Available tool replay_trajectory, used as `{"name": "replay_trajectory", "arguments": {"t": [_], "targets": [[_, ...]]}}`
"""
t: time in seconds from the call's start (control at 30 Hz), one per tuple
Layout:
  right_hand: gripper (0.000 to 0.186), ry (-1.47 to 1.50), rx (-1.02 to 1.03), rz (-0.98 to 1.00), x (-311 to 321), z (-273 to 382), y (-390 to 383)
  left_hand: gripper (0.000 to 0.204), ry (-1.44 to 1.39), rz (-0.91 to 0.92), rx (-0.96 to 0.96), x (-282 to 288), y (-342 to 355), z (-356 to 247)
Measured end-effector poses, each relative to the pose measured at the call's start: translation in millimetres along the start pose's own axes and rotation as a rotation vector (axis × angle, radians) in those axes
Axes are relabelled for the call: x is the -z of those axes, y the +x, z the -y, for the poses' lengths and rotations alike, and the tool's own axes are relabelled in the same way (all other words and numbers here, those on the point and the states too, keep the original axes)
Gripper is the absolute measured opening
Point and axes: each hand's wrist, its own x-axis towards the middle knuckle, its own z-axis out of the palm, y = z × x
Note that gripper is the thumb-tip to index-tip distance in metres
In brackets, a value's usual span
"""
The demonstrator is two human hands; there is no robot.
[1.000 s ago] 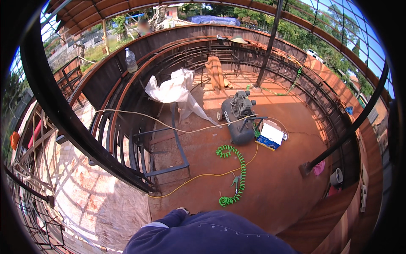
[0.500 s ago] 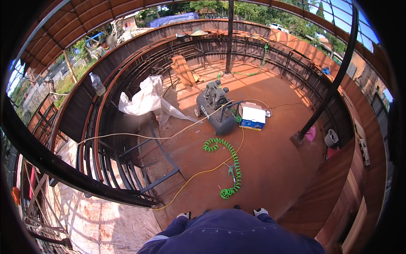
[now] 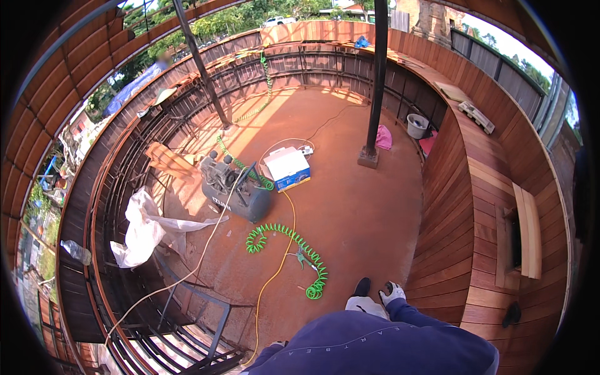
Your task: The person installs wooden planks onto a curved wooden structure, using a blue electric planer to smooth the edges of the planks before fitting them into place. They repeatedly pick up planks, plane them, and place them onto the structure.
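My right hand (image 3: 392, 292), in a white glove with dark fingertips, hangs over the brown floor beside my dark shoe (image 3: 362, 287). Its fingers look loosely apart, and no object shows in it. Of my left hand (image 3: 279, 344) only a small gloved edge appears past my dark blue top; its fingers are hidden. Ahead of me lies a green coiled air hose (image 3: 320, 273) with a small air gun (image 3: 301, 259) attached, touched by neither hand. A yellow cord (image 3: 261, 300) runs past it. Farther off stands a dark air compressor (image 3: 236, 195).
Beside the compressor sits an open blue-and-white box (image 3: 294, 181). A slatted wooden bench (image 3: 484, 237) curves along my right, with loose boards (image 3: 530, 234) on it. A black post (image 3: 377, 87) rises from the floor. White sheeting (image 3: 140, 228) and a metal frame (image 3: 215, 325) lie left.
My view has swung right, so the compressor, box and hose sit farther left. My right hand has moved beside the bench, and my left hand has mostly gone behind my body.
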Motion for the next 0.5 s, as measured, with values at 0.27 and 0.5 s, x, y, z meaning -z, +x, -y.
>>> {"name": "replay_trajectory", "arguments": {"t": [0.27, 0.5], "targets": [[0.054, 0.088, -0.194, 0.113, 21.0, -47.8, 52.3, 0.023, -0.505, 0.085, 0.059, 69.6, 76.1, -187.6], [0.065, 0.056, -0.042, -0.340, 155.3, -18.1, 152.2, 0.030, -0.410, 0.154, -0.149, 76.8, 93.8, -398.5]]}}
